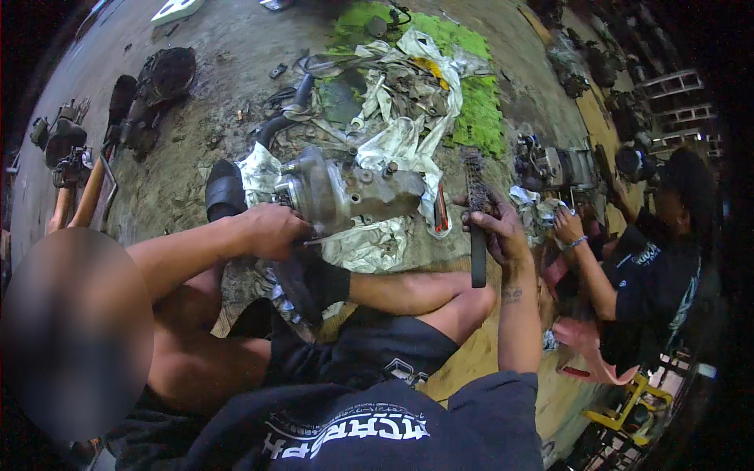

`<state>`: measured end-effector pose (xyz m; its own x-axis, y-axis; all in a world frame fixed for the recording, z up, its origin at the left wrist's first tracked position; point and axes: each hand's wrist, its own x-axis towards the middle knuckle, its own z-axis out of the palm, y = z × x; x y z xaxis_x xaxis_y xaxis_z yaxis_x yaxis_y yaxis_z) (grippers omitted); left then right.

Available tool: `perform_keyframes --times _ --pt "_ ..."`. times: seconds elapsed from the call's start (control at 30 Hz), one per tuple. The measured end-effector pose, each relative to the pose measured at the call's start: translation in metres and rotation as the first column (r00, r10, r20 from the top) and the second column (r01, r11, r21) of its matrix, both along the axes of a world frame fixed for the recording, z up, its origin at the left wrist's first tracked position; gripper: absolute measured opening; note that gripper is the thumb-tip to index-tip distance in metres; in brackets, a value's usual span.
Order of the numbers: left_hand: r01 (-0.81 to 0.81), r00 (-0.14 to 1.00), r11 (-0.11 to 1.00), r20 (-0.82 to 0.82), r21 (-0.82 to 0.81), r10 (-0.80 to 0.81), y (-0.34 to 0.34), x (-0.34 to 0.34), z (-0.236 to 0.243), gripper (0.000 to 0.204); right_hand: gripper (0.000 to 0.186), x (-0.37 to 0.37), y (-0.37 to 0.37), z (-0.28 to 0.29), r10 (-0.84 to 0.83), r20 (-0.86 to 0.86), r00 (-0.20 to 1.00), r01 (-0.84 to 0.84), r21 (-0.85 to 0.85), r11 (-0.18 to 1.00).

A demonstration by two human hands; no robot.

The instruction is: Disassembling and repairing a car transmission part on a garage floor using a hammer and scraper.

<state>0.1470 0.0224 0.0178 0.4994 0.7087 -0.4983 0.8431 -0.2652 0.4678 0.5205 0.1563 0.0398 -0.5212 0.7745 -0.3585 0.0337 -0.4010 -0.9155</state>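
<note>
A grey-brown cast metal engine part [377,191], with a rounded housing at its left end, lies on rags in front of my crossed legs. My left hand [276,230] is closed on the near edge of that housing; its fingertips are partly hidden. In my right hand [500,226] is a wire brush [476,177], held upright to the right of the part, bristles up and black handle down. The brush is apart from the metal. A red-and-black tool [441,210] lies on a white rag between them.
Crumpled rags [412,102] pile up beyond the part, partly on a green mat [477,118]. A black hose [287,118] curves beside them. Greasy engine parts [161,78] stand at the far left. On the right, a co-worker [640,267] handles another metal assembly [559,163].
</note>
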Motion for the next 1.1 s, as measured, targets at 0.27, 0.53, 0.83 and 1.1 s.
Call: perform_keyframes --times 0.27,0.53,0.83,1.1 --pt "0.013 0.999 0.999 -0.045 -0.03 -0.014 0.009 -0.003 0.0 0.026 0.054 0.015 -0.016 -0.032 0.332 0.252 0.909 -0.237 -0.342 0.909" --pt "-0.051 0.99 0.908 -0.099 0.415 0.101 0.047 -0.05 0.043 0.029 0.06 0.005 -0.033 -0.052 0.047 0.384 0.922 -0.114 0.153 0.982" --pt "-0.135 0.878 0.989 -0.455 0.054 0.145 0.07 -0.067 -0.011 0.047 0.063 0.002 -0.058 -0.058 -0.249 0.599 0.761 -0.237 0.614 0.753" --pt "-0.119 0.894 0.989 -0.444 -0.091 0.067 0.076 -0.057 -0.033 0.039 0.056 -0.001 -0.085 -0.033 -0.269 0.609 0.746 0.057 0.345 0.937"
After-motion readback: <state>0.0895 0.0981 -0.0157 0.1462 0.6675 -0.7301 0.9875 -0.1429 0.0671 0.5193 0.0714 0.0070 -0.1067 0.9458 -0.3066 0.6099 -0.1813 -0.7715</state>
